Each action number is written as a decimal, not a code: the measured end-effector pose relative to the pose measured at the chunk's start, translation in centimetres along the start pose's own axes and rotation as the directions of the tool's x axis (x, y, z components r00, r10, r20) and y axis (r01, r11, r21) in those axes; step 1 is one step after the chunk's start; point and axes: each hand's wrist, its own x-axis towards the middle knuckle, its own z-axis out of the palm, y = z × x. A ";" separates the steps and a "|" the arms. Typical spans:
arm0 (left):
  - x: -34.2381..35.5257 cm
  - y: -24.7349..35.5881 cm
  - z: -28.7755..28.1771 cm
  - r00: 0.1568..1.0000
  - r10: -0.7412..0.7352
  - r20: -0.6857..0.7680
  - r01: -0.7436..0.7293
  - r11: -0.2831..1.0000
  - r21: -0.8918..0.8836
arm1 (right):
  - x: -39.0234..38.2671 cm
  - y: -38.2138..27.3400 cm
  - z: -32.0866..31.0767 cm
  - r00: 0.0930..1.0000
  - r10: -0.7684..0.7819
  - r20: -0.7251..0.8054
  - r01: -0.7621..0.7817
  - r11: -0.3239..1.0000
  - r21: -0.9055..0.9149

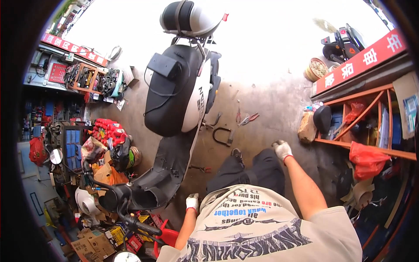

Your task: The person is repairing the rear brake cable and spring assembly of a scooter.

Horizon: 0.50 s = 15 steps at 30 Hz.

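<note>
My left hand, in a white glove with a red cuff, hangs beside the scooter's footboard; its fingers are too small to make out. My right hand, gloved alike, is out to the right above the floor near my knee, fingers loosely apart and nothing seen in them. To my left stands a white and black electric scooter. A dark box with a cable lies on its seat. On the floor ahead are a black U-shaped lock and red-handled pliers. More red-handled pliers lie beside the footboard.
At left are piled red packages, cardboard boxes and a red plastic stool. An orange metal rack with a red bag stands at right, a brown bundle beside it. A round basket is farther off.
</note>
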 end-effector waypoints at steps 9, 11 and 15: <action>3.7 21.2 12.8 0.993 -0.086 -0.086 0.057 0.954 -0.295 | 22.9 9.1 -11.8 0.975 0.199 0.098 -0.200 0.980 -0.002; 3.5 23.5 17.3 0.986 -0.122 -0.111 0.080 0.941 -0.329 | 30.3 9.7 -13.4 0.986 0.102 0.131 -0.084 0.987 -0.137; 1.7 27.9 25.6 0.963 -0.202 -0.177 0.176 0.973 -0.148 | 43.5 7.5 -13.9 0.957 -0.046 0.288 0.086 0.988 -0.129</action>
